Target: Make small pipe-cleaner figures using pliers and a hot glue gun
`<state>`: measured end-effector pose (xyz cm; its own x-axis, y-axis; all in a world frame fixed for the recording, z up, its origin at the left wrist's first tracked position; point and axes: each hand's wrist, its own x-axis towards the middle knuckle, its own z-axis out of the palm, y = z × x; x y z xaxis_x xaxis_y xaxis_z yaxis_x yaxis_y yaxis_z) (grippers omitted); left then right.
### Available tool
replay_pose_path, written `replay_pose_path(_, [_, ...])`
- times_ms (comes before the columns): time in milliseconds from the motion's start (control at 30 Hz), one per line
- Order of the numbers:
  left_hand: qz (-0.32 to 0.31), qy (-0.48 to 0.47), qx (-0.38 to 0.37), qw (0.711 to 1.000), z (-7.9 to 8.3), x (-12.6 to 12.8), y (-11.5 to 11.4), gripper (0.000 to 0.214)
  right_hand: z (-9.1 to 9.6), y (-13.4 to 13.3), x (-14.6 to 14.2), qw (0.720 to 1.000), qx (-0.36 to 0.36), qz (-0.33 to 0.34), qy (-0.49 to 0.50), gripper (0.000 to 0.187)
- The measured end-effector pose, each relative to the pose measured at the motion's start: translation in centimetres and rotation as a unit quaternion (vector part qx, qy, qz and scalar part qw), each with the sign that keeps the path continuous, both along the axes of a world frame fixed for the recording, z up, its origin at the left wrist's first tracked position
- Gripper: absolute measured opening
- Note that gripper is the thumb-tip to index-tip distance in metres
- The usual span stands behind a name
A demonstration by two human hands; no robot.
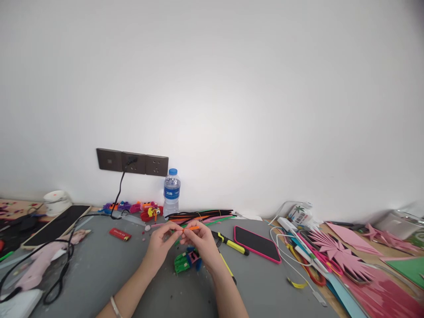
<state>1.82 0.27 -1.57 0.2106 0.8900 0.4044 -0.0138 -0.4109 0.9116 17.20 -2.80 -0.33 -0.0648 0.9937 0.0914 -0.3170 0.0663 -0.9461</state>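
Above the grey mat point(159, 291), my left hand point(163, 242) and my right hand point(200, 243) meet fingertip to fingertip. Both pinch a short orange pipe cleaner point(192, 228), whose end shows over the right fingers. Just below them a small green, blue and pink pipe-cleaner figure point(182, 263) lies on the mat, partly behind my right hand. Beyond the hands is a bundle of pipe cleaners point(212, 214) in black, orange, pink and green. Yellow-and-black pliers or cutters point(233, 245) lie by my right wrist, their front partly hidden.
A water bottle point(172, 194) stands against the wall near small colourful figures point(150, 211). At left are a red lighter-like item point(119, 234), a pink glue gun point(39, 265) and black cable. Right are a pink-edged phone point(257, 244), white cables and pink paper point(380, 287).
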Motion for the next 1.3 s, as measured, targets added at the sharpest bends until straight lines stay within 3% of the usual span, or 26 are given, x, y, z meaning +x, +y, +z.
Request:
replay_pose_path(333, [0.027, -0.150, -0.182, 0.971, 0.2, 0.7, -0.5, 0.034, 0.4, -0.1, -0.9, 0.991, 0.096, -0.075, -0.059, 0.025])
replay_pose_path(533, [-0.013, -0.269, -0.255, 0.929, 0.4, 0.9, -0.4, 0.037, 0.4, -0.4, -1.3, 0.975, 0.156, -0.096, -0.125, 0.021])
replay_pose_path(700, [-0.054, -0.308, -0.305, 0.900, 0.4, 1.0, -0.5, 0.037, -0.1, -0.4, -1.4, 0.966, 0.168, -0.104, -0.164, 0.021])
replay_pose_path(900, [-0.030, -0.289, -0.309, 0.906, 0.4, 1.2, -0.5, 0.036, 0.1, -0.4, -1.8, 0.944, 0.198, -0.164, -0.206, 0.017])
replay_pose_path(1100, [-0.003, -0.284, -0.284, 0.916, -0.1, 1.1, -0.3, 0.034, 0.1, -0.5, -1.7, 0.944, 0.178, -0.161, -0.227, 0.008])
replay_pose_path(1300, [-0.022, -0.249, -0.276, 0.928, 0.5, 1.1, -0.5, 0.037, 0.2, -0.5, -1.4, 0.946, 0.168, -0.155, -0.230, 0.010])
